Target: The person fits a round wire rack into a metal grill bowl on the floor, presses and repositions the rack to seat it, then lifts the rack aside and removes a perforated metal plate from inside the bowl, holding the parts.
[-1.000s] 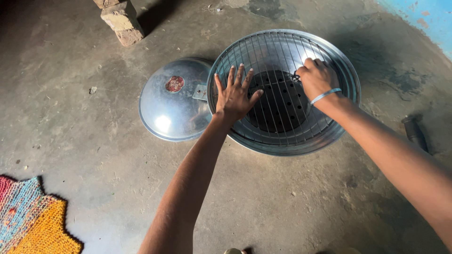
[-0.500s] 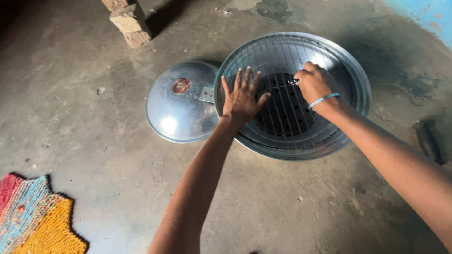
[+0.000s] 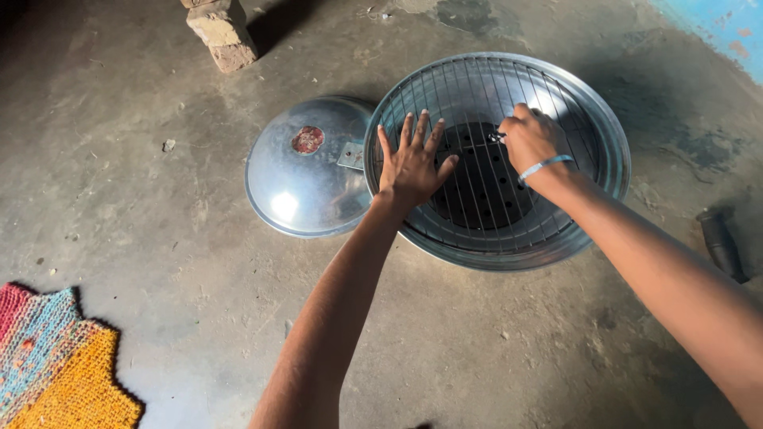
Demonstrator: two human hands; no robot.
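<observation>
The left hand [image 3: 413,163] is laid flat, fingers spread, on the wire grate [image 3: 477,159] at the grill bowl's [image 3: 604,191] left edge. A small metal piece [image 3: 497,137] at the grate's centre is pinched by the right hand [image 3: 531,139], fingers curled.

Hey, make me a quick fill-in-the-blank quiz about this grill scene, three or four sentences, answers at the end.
1. The left hand lies flat with fingers spread on the wire ____ of the grill.
2. The right hand wears a pale band on its ____.
3. The domed lid lies on the floor to the ____ of the grill.
4. The woven mat sits in the picture's bottom ____ corner.

Answers: grate; wrist; left; left
</observation>
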